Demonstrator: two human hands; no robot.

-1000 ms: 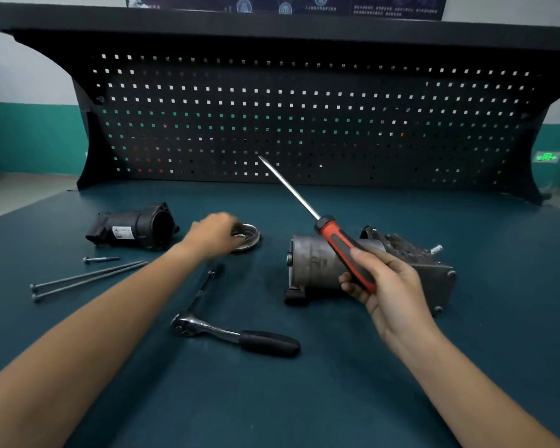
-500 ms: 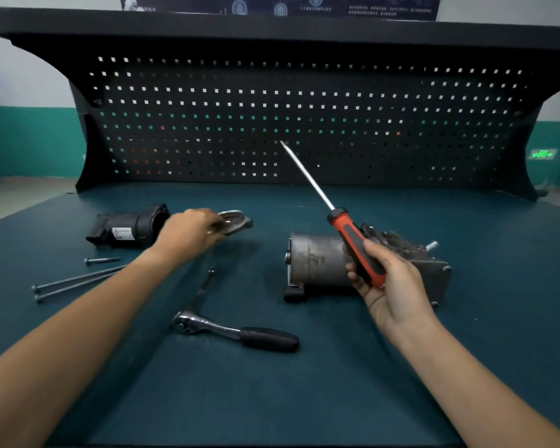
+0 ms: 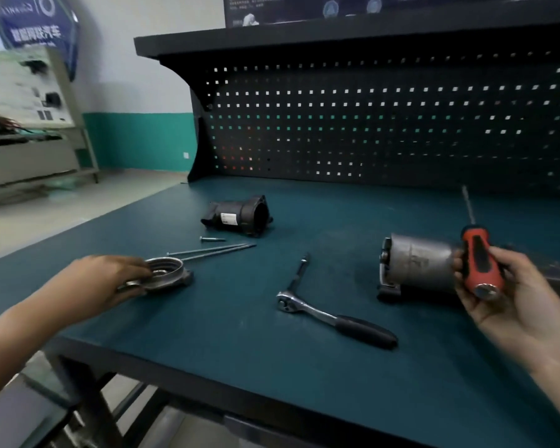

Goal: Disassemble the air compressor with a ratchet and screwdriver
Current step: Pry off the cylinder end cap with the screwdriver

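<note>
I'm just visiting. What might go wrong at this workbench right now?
The left hand holds the metal cap fairly near the corner of the table; it may drop to the floor if it slips. The loose long bolts beside it look free to roll away. The right hand holds the screwdriver tip-up, so a careless swing might poke something.

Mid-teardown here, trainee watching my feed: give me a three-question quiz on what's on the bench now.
1. True or false: the chrome ratchet with a black grip lies untouched on the teal bench top.
2. How many long thin steel bolts lie just beyond the round grey metal cover that the left hand holds?
3. The right hand grips: A) the ratchet; B) the red-and-black-handled screwdriver; C) a long bolt.
Key: 1 true; 2 two; 3 B.
</note>
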